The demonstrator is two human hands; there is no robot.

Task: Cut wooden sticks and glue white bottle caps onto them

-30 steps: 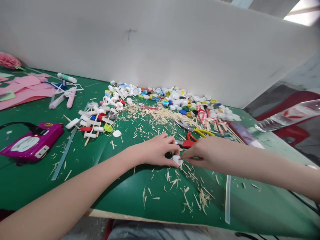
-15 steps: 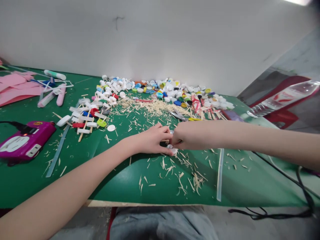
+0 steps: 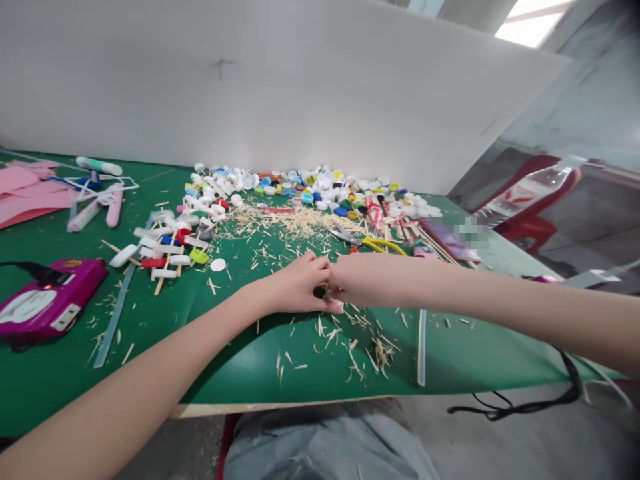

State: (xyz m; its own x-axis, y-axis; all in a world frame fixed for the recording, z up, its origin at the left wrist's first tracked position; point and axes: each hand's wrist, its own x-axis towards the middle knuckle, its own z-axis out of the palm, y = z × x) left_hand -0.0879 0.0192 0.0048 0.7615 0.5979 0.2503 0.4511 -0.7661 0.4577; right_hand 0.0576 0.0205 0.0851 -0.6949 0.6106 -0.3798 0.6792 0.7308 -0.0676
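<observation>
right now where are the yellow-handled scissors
In the head view, the yellow-handled scissors lie a little right of centre on the green table, just beyond the right forearm, near the wood shavings.

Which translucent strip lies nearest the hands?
The right strip, below the right forearm and beside wood shavings; the left strip lies farther off, near the purple socket box.
</observation>
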